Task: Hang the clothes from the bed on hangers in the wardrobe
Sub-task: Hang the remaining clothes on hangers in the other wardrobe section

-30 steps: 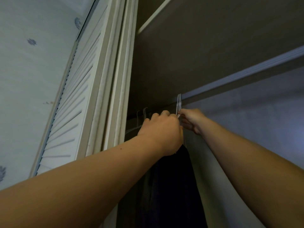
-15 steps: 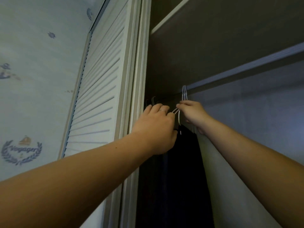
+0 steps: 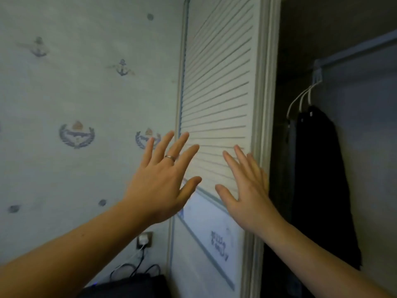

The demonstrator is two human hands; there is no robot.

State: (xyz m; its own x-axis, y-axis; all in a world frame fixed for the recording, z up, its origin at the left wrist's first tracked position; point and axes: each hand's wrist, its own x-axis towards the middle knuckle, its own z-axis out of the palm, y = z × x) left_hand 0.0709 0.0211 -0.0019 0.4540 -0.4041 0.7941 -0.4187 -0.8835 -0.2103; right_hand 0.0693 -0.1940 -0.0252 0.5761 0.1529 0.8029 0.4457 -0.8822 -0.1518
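- Our left hand [image 3: 163, 181], which wears a thin silver ring [image 3: 169, 157], is raised with its fingers straight and fanned apart. It carries nothing.
- Our right hand [image 3: 247, 190] is spread the same way and is also empty. Both hands are in front of the white louvred wardrobe door [image 3: 214, 93]; we cannot tell whether they touch it.
- The dark cloth garment [image 3: 318, 179] hangs inside the wardrobe from slim white hangers [image 3: 300, 100]. These are hooked at the left end of the pale metal rail [image 3: 354, 50], just past the door's right edge.
- We judge that piece hung, so the step in hand is probably fetching the next one. The bed is out of view.
- To do it well, we should leave the opening wide, take one garment at a time, and seat its collar squarely. We cannot tell whether any hanger is free.
- To the left is pale anchor-patterned wallpaper [image 3: 64, 82]. A wall socket with a white plug [image 3: 144, 239] feeds cables down to a black object [image 3: 129, 284] at the bottom edge.
- The door's edge stands near the hanging cloth and could snag it. The trailing cables could catch our feet.
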